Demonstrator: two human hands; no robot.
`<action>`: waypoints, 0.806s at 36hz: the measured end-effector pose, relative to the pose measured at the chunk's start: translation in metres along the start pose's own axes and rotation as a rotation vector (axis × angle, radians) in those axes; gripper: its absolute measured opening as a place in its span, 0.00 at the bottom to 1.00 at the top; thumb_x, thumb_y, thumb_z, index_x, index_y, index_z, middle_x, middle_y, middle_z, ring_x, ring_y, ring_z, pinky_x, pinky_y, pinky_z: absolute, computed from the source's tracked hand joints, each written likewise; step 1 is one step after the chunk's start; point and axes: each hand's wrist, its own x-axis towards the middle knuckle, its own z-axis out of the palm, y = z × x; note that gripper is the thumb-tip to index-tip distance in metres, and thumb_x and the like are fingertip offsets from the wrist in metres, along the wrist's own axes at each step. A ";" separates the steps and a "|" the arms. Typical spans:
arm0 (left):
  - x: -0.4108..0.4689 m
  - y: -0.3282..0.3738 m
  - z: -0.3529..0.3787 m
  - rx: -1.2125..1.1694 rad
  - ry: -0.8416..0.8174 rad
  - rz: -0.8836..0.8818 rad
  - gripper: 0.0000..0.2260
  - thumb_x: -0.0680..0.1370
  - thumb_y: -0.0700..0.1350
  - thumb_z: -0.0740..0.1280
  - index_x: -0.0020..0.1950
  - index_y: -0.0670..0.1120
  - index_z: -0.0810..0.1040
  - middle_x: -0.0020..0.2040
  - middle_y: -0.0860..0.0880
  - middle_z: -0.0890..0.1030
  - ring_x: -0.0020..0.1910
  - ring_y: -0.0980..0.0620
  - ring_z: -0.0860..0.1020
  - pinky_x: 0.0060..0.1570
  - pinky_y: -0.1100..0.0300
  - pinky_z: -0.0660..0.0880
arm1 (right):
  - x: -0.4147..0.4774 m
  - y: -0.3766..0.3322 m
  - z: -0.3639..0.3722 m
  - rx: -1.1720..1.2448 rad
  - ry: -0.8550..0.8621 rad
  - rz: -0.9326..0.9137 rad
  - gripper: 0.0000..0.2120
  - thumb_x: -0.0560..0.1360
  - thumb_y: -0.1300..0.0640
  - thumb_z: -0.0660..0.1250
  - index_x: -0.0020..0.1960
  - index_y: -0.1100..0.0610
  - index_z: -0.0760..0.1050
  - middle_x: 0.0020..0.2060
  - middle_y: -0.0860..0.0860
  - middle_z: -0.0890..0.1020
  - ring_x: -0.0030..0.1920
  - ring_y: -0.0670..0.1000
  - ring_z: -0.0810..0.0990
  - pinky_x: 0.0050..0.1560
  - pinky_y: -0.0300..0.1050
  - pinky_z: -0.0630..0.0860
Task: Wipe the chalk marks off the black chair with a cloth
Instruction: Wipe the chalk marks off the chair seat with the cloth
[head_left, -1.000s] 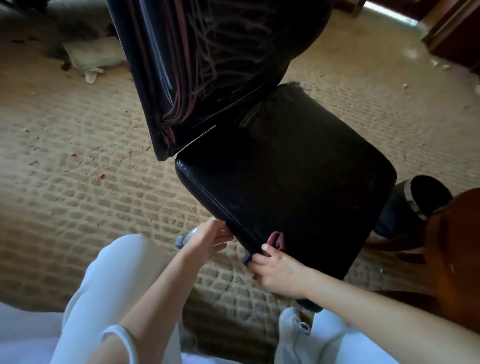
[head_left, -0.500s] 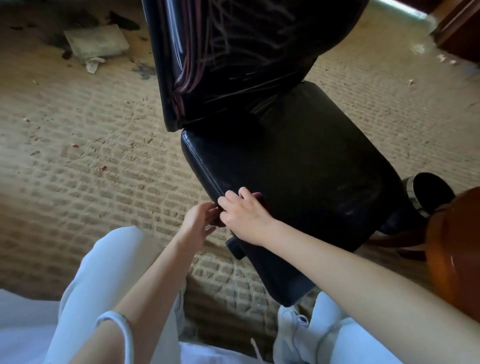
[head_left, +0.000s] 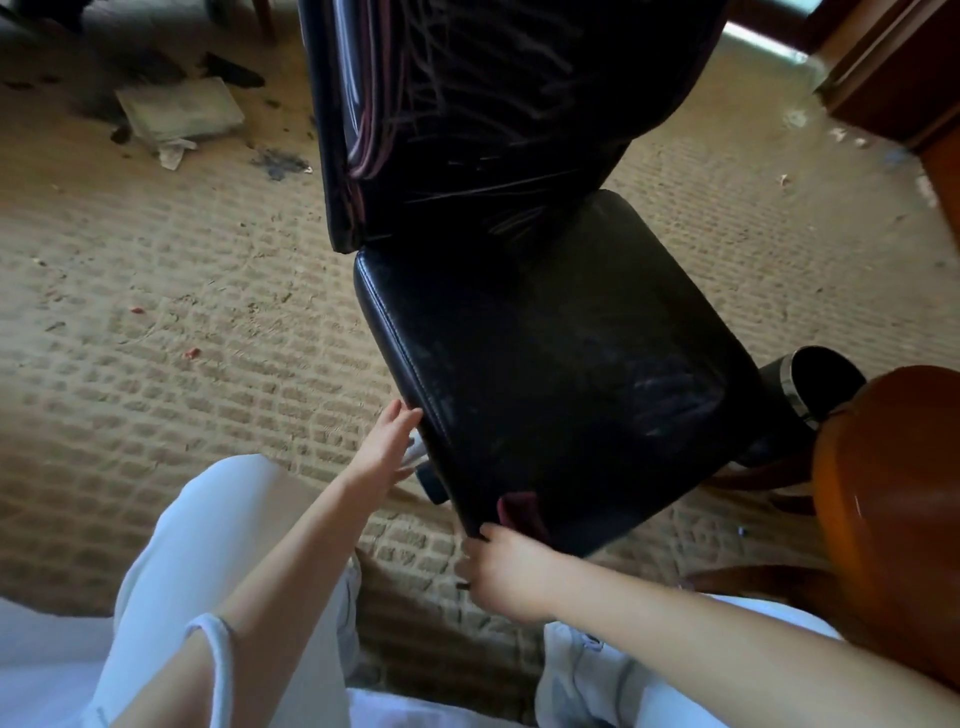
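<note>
Maroon cloth (head_left: 522, 512): soft, light; right hand (head_left: 501, 574) fingers bunch it at its edge.
Black chair (head_left: 561, 374): slick; left hand (head_left: 387, 444) fingers straight, steadying seat edge.

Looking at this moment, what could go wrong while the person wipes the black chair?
1. Pink chalk marks cover the backrest, far from the cloth; they may be missed.
2. The right hand holds the cloth at the seat corner, so it could slip off.
3. The left hand only touches the seat edge, so the chair may shift.
</note>
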 end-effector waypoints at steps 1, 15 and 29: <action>-0.002 -0.005 0.003 0.071 0.016 -0.047 0.24 0.80 0.53 0.60 0.74 0.50 0.59 0.66 0.53 0.68 0.64 0.47 0.70 0.63 0.46 0.69 | -0.008 0.000 0.003 -0.002 0.030 -0.020 0.04 0.61 0.47 0.74 0.32 0.45 0.80 0.36 0.41 0.79 0.41 0.44 0.78 0.39 0.37 0.73; -0.020 -0.053 0.050 0.100 0.047 0.021 0.11 0.78 0.41 0.67 0.58 0.37 0.78 0.48 0.44 0.82 0.38 0.56 0.78 0.32 0.69 0.75 | -0.041 0.071 -0.003 0.599 0.746 0.779 0.12 0.71 0.54 0.60 0.46 0.57 0.80 0.38 0.52 0.74 0.38 0.55 0.75 0.30 0.45 0.75; -0.015 -0.040 0.033 0.045 0.184 0.064 0.08 0.77 0.40 0.68 0.49 0.35 0.79 0.24 0.55 0.78 0.22 0.62 0.74 0.22 0.72 0.68 | -0.015 0.039 0.004 0.691 0.534 0.737 0.28 0.79 0.50 0.60 0.76 0.56 0.59 0.59 0.59 0.69 0.56 0.60 0.70 0.57 0.55 0.70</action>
